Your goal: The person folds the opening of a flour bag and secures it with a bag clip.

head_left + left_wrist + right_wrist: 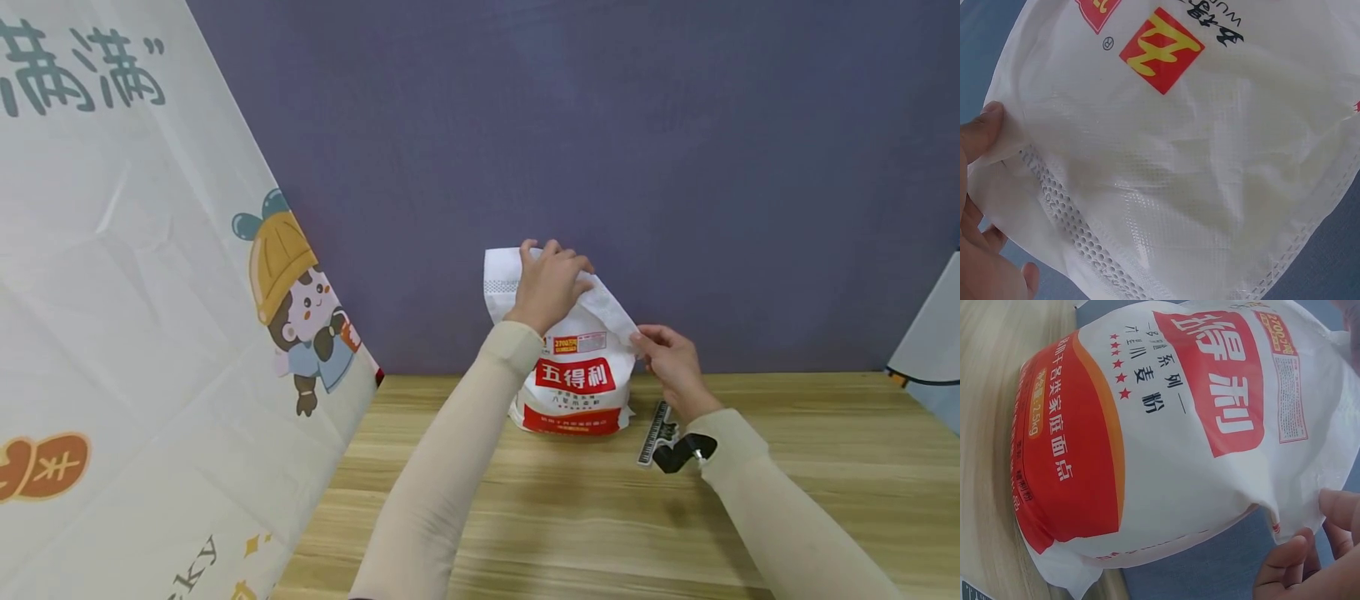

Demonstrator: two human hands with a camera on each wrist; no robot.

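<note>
A white flour bag (573, 392) with red panels and Chinese lettering stands on the table against the dark backdrop. My left hand (550, 287) grips its top edge; in the left wrist view the left thumb (984, 128) presses the white plastic near a band of small printed dots, other fingers being behind the edge. Lower down on the right, my right hand (670, 362) pinches the bag's upper right corner. In the right wrist view the right hand (1316, 556) holds that corner between thumb and fingers, and the bag's 2.5kg label shows. The bag's top is folded slantwise between the hands.
A flat strip with black-and-white markings (654, 433) lies on the wood-grain table (592, 517), right of the bag. A black mount (678, 454) juts from the right wrist. A white printed sheet (150, 275) slopes along the left side; a dark backdrop (600, 150) rises behind.
</note>
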